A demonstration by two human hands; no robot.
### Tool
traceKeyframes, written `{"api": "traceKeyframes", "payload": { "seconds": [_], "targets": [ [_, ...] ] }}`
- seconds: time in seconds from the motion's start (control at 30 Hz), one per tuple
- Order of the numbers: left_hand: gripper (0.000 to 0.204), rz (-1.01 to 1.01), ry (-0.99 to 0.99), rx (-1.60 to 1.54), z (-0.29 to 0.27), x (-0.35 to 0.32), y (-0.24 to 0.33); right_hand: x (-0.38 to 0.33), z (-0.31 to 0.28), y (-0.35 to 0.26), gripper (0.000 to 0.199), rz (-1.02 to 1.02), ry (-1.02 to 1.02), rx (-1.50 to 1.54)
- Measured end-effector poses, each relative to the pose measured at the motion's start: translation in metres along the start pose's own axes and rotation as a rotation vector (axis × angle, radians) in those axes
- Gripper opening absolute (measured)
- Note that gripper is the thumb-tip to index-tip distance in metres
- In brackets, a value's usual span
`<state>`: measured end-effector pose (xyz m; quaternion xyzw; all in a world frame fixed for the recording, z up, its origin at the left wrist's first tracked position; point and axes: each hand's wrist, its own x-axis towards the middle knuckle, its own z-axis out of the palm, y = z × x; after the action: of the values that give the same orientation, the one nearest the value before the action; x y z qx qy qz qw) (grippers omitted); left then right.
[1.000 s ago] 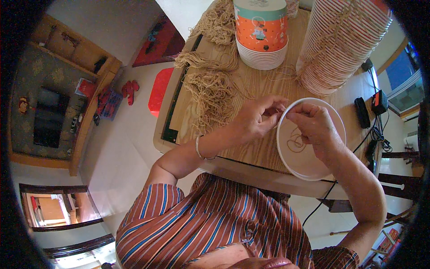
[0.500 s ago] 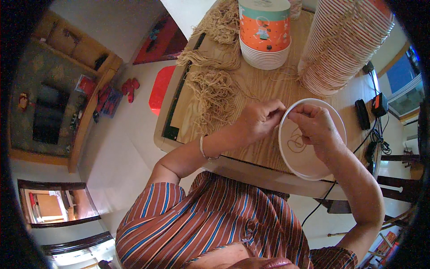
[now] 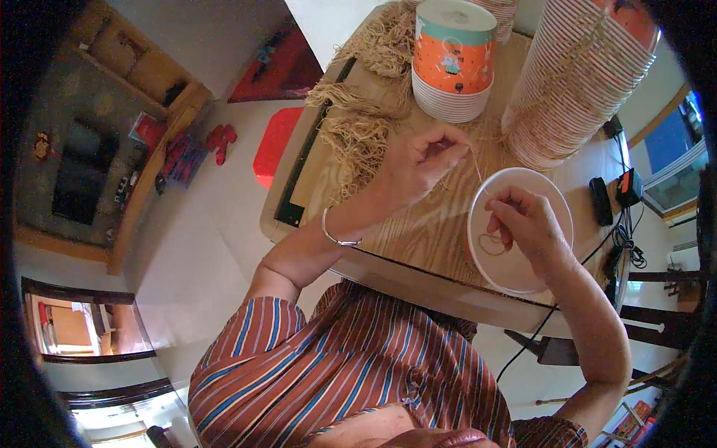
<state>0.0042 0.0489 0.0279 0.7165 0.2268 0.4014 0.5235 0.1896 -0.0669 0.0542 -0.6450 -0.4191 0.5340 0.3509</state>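
Observation:
A white-rimmed paper bucket (image 3: 509, 270) stands at the near right part of the table, its inside facing me. My right hand (image 3: 524, 221) is over its mouth, fingers pinched together, with a small loop of tan twine (image 3: 491, 244) hanging just below them. Left of the rim, my left hand (image 3: 432, 164) is closed in a pinch on the same kind of twine. A thin strand runs down from its fingertips toward the bucket rim; whether it joins the loop is hard to see.
Bundles of tan twine (image 3: 357, 142) lie along the table's left side. Behind the bucket stand upside-down printed paper buckets (image 3: 452, 69) and a tall leaning stack (image 3: 571, 89). Black adapters and cables (image 3: 629, 187) lie at the right edge. A red stool (image 3: 276, 145) is beyond the left edge.
My left hand has drawn away from the rim, up and left, stretching a strand of twine. My right hand has moved slightly lower over the bucket.

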Motion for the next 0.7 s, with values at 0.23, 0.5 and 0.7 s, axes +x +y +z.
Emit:
{"api": "traceKeyframes", "payload": {
  "seconds": [0.23,0.5,0.7],
  "targets": [
    [0.013,0.41,-0.324,0.203,0.019,0.029,-0.001,-0.004,0.003,0.013,0.015,-0.395,0.128,-0.448],
    [0.016,0.218,-0.623,0.078,0.023,0.057,0.004,-0.021,0.01,0.01,0.045,-0.841,0.31,-1.292],
    [0.02,0.15,-0.813,0.17,0.021,0.068,0.019,-0.021,0.02,0.007,0.05,-0.912,0.402,-1.52]
  ]
}}
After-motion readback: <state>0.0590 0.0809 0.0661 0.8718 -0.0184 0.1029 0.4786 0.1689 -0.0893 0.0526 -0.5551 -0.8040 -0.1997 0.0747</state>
